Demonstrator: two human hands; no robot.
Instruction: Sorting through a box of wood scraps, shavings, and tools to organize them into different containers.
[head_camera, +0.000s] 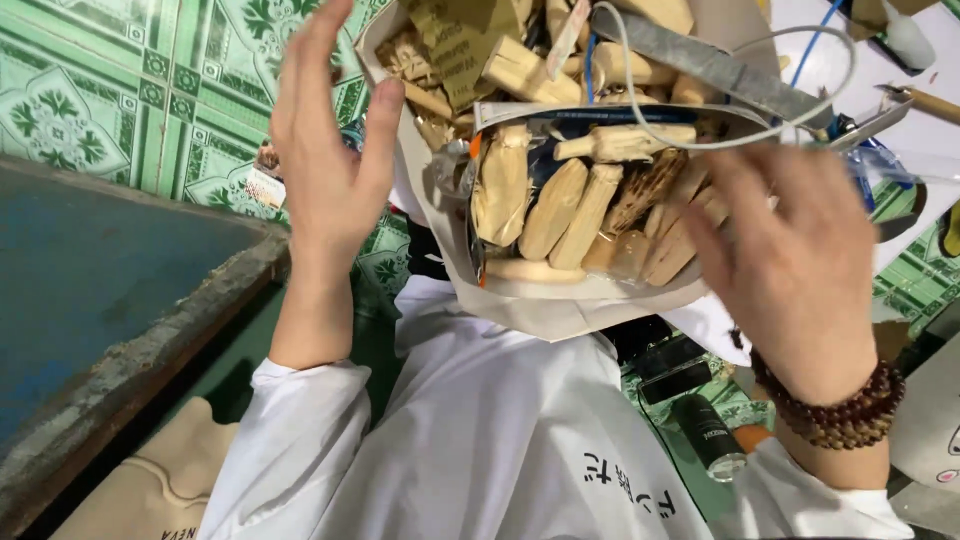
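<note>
Cardboard box (560, 310) of pale carved wooden pieces (585, 215), resting on the lap between both raised hands, tipped so its open top faces the camera. Pieces piled loosely inside, most with long axes running up and down the frame, leaning slightly right; some wrapped in clear plastic film (500, 185). Across the upper part, a grey flat strip (715, 65) and a looped white cable (700, 140), plus folded brown sandpaper (455, 45) at the top.

Right hand (795, 270) closer to the pile: back toward the camera, fingers spread and loose, fingertips (705, 225) touching or just over the right-hand pieces, grasping nothing that can be made out. Beaded wooden bracelet (835, 405) at that wrist.

Left hand (330, 150) to the left of the box, upright, palm toward the box wall, fingers extended and released, empty, just beside the cardboard edge without clearly touching.

Below, white sleeves and shirt (490, 430). Farther out: green patterned tiles (120, 90), a blue worn surface (90, 270) at left, a dark cylindrical can (710, 435) on the floor at right.
</note>
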